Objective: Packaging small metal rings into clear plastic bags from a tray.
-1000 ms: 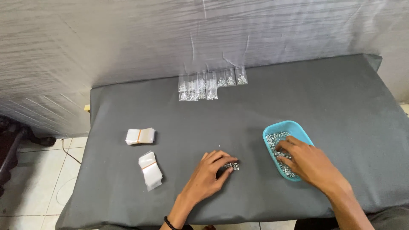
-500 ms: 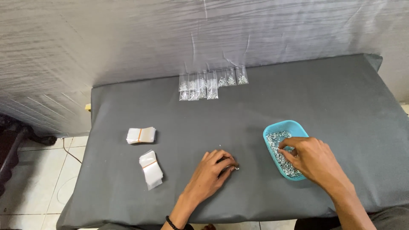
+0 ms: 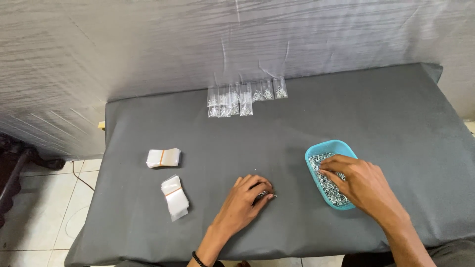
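Your right hand [image 3: 363, 185] sits at lower right of the frame, fingers curled loosely down into the blue tray [image 3: 322, 148], fingertips among the small silvery metal parts [image 3: 330, 188] heaped there; whether any are pinched between the fingers you cannot tell, since the hand covers its own grip. Your left hand [image 3: 242, 202], at lower centre, is cupped palm-down on the grey cloth-covered table [image 3: 376, 109], fingers bent close over a small clear bag with a few metal parts [image 3: 266, 195] peeking out at the fingertips; it seems pinned there so that it lies steady just beside the tray, a short reach across.

The tray lies near the front edge, well within the cloth; judged from here, its open top faces you so that the fingers can dip in from above.

At left of the frame two banded stacks of empty clear bags [image 3: 164, 157] and [image 3: 174, 197] lie near each other, close to the left hand yet apart from it; at upper centre a row of filled small bags [image 3: 243, 94] rests along the far edge, against the pale draped backdrop [image 3: 148, 44].

Between that row and your hands the cloth lies open; the right side beyond the tray is bare too; the front edge lies close under both wrists.
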